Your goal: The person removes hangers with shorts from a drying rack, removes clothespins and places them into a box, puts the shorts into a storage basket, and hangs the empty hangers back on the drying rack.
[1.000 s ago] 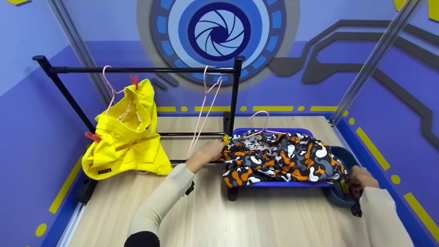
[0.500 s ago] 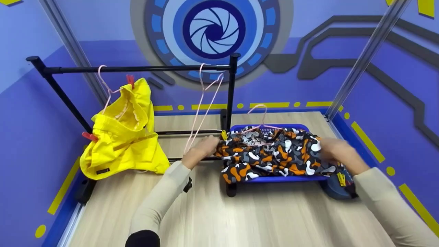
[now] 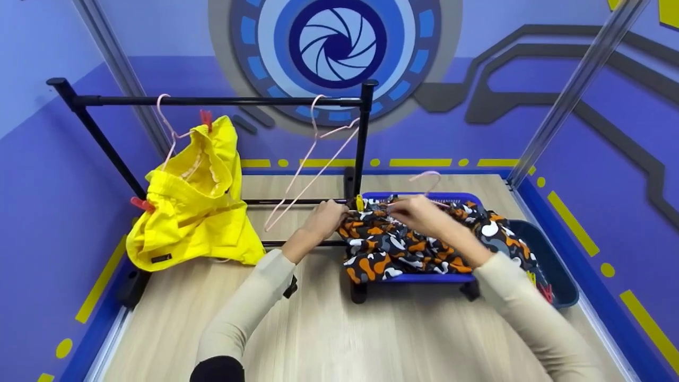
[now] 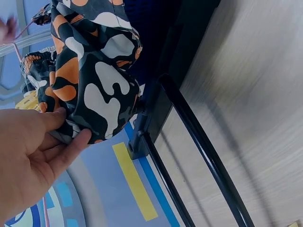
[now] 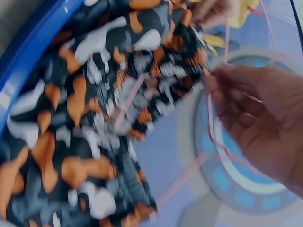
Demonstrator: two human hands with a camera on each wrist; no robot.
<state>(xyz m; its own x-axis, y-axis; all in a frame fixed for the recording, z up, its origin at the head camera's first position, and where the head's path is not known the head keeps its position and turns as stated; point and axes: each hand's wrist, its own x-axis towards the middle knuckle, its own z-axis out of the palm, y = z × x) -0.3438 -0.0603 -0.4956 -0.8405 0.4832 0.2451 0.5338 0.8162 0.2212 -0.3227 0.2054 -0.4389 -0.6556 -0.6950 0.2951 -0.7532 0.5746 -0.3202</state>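
Head view: an elastic-waisted camouflage garment (image 3: 414, 254) lay across the purple basket (image 3: 419, 278), its long axis running along the basket from left to right and its right end spilling over the basket's right rim. The relation that mattered was between the gathered waistband and the pink hanger (image 5: 129, 102) set inside it: the hook stuck up over the basket's far rim, with the right hand (image 3: 421, 213) just in front of it, above the basket's rear half, and thus the nearer of the two. Its fingertips pinched the hanger's wire at the waistband; blur left it unclear whether cloth was caught too. The left hand (image 3: 326, 218), just off the basket's left end, held a corner of the garment between thumb and fingers, with a yellow clip (image 3: 359, 202) beside it at that end of the waistband.

Room looked tightest at the basket's left rear corner, where a post of the black garment rack (image 3: 364, 154) rose; a bare pink hanger (image 3: 314, 118) hung from its bar, left of the basket. A dark tub (image 3: 567, 289) stood beside the basket's right end. The widest stretch for moving seemed to be the worktop (image 3: 318, 329) in front of the basket.
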